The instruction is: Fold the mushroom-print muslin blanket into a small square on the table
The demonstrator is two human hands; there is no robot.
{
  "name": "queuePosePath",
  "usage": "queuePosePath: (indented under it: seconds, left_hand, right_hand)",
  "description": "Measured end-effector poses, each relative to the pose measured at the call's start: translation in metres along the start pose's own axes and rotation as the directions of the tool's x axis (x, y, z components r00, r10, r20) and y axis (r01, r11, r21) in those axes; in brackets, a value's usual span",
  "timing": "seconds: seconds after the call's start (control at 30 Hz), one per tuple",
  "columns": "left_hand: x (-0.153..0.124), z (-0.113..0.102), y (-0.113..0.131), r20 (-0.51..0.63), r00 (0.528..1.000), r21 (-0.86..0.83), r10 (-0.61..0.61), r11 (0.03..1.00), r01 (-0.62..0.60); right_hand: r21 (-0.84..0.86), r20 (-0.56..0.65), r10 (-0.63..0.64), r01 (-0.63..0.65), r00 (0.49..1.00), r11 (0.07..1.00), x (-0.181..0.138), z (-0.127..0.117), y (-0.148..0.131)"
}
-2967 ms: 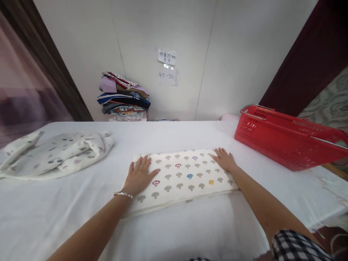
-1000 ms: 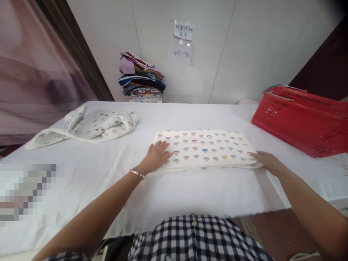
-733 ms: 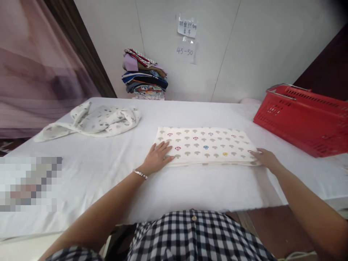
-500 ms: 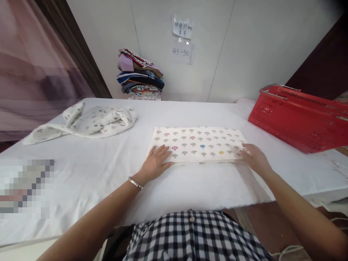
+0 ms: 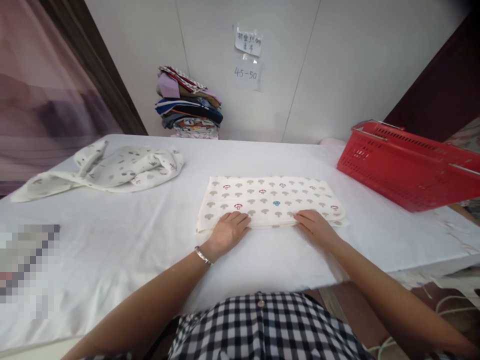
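A folded cream cloth with a mushroom print (image 5: 270, 197) lies flat in the middle of the white-covered table (image 5: 112, 240). My left hand (image 5: 228, 231), with a metal bracelet at the wrist, rests flat on the cloth's near edge, fingers stretched out. My right hand (image 5: 315, 227) lies flat on the same near edge, further right, fingers also extended. Neither hand grips anything.
A crumpled patterned white cloth (image 5: 108, 167) lies at the table's far left. A stack of folded colourful clothes (image 5: 187, 107) stands against the back wall. A red plastic basket (image 5: 405, 167) sits at the right. Paper notes (image 5: 247, 57) hang on the wall.
Both hands have slid inward along the cloth's near edge: the right from the right corner toward the middle, the left a little rightward.
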State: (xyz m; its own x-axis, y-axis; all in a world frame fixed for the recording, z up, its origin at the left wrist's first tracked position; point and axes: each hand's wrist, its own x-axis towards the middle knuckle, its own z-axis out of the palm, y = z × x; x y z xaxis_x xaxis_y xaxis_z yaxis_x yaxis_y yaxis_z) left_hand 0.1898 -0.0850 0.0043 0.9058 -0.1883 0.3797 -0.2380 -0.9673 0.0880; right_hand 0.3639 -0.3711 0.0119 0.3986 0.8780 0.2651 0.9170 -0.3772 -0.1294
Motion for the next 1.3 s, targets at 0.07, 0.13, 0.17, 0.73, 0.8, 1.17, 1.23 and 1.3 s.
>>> queuePosePath:
  seconds: [0.07,0.13,0.17,0.73,0.8,1.17,1.23,1.3]
  left_hand:
    - [-0.001,0.000,-0.001,-0.010,1.000,0.010,0.011,1.000,-0.011]
    - [0.000,0.000,-0.001,-0.018,1.000,0.014,0.014,1.000,-0.014]
    - [0.000,0.000,-0.001,-0.022,1.000,0.013,0.011,1.000,-0.011]
    - [0.001,0.001,0.004,-0.009,1.000,-0.025,-0.028,0.999,0.028]
    - [0.000,-0.001,0.005,0.002,0.999,-0.031,-0.034,0.999,0.034]
    - [-0.001,-0.016,-0.012,-0.043,0.975,-0.075,-0.218,0.974,0.214]
    - [-0.001,-0.014,-0.018,-0.020,0.933,0.000,-0.358,0.934,0.358]
    - [-0.003,-0.009,-0.022,0.041,0.892,0.050,-0.450,0.892,0.448]
  right_hand:
    - [0.010,-0.045,0.010,-0.010,0.999,1.000,-0.002,0.002,-0.001]
    - [0.029,-0.088,0.007,-0.005,0.996,1.000,-0.003,0.003,-0.002]
    - [0.038,-0.106,0.002,0.002,0.994,0.999,-0.003,0.004,-0.002]
    - [0.033,-0.167,-0.112,0.120,0.980,0.992,0.020,0.021,-0.035]
    - [0.043,-0.190,-0.113,0.123,0.975,0.991,0.020,0.026,-0.033]
    - [0.162,-0.013,0.001,0.001,1.000,0.987,0.040,0.021,-0.043]
    - [0.170,0.054,0.048,-0.057,0.997,0.984,0.057,0.025,-0.046]
    - [0.153,0.150,0.079,-0.103,0.985,0.983,0.078,0.029,-0.047]
